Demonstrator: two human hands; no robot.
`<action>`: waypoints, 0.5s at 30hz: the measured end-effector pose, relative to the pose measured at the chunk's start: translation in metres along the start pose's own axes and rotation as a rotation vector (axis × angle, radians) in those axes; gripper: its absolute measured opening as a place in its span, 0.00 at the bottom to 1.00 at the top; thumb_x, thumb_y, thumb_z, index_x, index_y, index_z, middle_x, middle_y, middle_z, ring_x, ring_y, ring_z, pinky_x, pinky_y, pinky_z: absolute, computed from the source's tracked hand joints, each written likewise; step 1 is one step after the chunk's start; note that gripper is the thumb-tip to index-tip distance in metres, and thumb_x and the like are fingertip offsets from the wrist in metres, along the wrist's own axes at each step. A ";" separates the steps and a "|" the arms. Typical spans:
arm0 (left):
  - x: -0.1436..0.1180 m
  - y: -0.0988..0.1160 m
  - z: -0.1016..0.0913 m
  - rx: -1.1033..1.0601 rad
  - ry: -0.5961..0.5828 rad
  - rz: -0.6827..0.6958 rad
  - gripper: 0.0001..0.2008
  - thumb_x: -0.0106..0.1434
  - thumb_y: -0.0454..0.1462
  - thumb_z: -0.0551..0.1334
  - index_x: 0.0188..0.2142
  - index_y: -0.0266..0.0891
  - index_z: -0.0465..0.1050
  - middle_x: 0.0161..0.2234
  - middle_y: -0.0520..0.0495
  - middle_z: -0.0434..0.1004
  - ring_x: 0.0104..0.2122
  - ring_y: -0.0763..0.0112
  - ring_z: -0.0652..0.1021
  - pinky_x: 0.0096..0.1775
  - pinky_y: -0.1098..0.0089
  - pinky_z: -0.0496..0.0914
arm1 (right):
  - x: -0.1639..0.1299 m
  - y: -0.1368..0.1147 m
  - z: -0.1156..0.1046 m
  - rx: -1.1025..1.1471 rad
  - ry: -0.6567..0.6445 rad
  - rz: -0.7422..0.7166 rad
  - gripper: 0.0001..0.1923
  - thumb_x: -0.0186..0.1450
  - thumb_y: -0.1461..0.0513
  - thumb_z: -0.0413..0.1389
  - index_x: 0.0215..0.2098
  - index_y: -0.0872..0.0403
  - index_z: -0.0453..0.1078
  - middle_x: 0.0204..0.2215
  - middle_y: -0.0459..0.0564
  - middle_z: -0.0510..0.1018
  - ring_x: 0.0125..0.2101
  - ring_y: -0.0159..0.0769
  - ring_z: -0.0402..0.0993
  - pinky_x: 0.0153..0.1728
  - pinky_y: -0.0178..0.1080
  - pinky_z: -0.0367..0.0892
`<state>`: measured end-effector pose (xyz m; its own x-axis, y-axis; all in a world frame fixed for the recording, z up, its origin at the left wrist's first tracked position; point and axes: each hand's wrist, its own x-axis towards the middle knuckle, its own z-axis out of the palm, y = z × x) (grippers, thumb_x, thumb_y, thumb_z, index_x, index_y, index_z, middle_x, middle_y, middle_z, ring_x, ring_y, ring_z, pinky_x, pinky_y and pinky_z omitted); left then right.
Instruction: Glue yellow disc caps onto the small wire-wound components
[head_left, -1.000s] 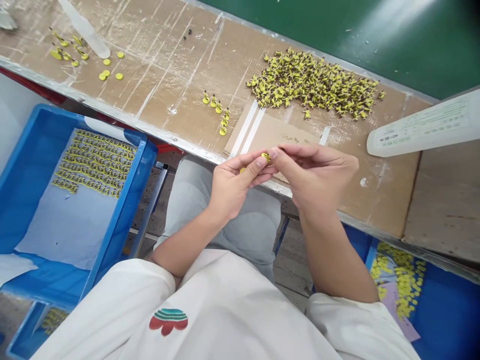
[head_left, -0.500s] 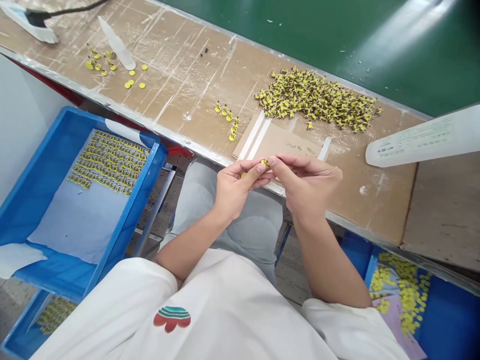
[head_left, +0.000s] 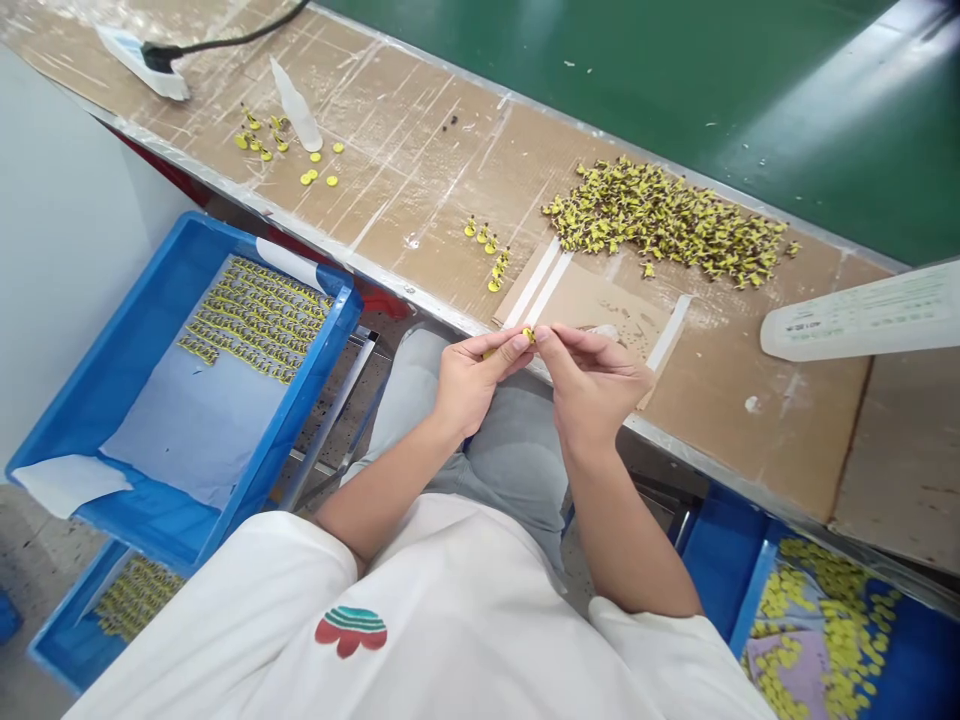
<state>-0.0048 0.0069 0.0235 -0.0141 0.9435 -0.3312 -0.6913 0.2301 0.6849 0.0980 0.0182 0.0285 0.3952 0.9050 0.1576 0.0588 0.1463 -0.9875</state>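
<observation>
Both hands meet at the near edge of the surface. The left hand and the right hand pinch one small yellow part between their fingertips. Many finished-looking parts lie in neat rows in the blue tray. A big pile of yellow parts waits on the surface, so much looks left to do. The white sheet has writing, too small to read.

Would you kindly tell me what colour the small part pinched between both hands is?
Yellow; the small pinched part shows best in the head view.
</observation>
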 end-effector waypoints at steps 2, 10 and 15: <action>0.000 0.002 -0.001 0.000 0.016 -0.007 0.13 0.53 0.40 0.74 0.39 0.39 0.84 0.41 0.46 0.85 0.39 0.70 0.84 0.50 0.67 0.75 | 0.000 0.000 0.002 0.002 -0.006 -0.001 0.12 0.53 0.56 0.71 0.33 0.54 0.81 0.31 0.49 0.84 0.32 0.40 0.82 0.40 0.44 0.79; 0.001 0.008 -0.004 -0.003 0.084 0.002 0.14 0.52 0.40 0.75 0.38 0.40 0.84 0.39 0.46 0.86 0.36 0.71 0.84 0.49 0.67 0.75 | -0.002 0.000 0.016 0.013 0.009 0.018 0.11 0.54 0.56 0.70 0.32 0.54 0.81 0.30 0.49 0.84 0.31 0.39 0.82 0.39 0.43 0.80; 0.004 0.013 -0.011 -0.023 0.084 0.030 0.14 0.52 0.40 0.75 0.39 0.39 0.84 0.39 0.46 0.85 0.36 0.72 0.83 0.48 0.68 0.75 | -0.004 0.001 0.027 0.016 -0.004 0.047 0.12 0.54 0.56 0.70 0.32 0.54 0.81 0.30 0.49 0.84 0.31 0.38 0.82 0.39 0.42 0.79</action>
<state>-0.0215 0.0111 0.0238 -0.0947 0.9263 -0.3647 -0.7064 0.1956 0.6802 0.0718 0.0256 0.0268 0.3934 0.9126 0.1109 0.0253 0.1099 -0.9936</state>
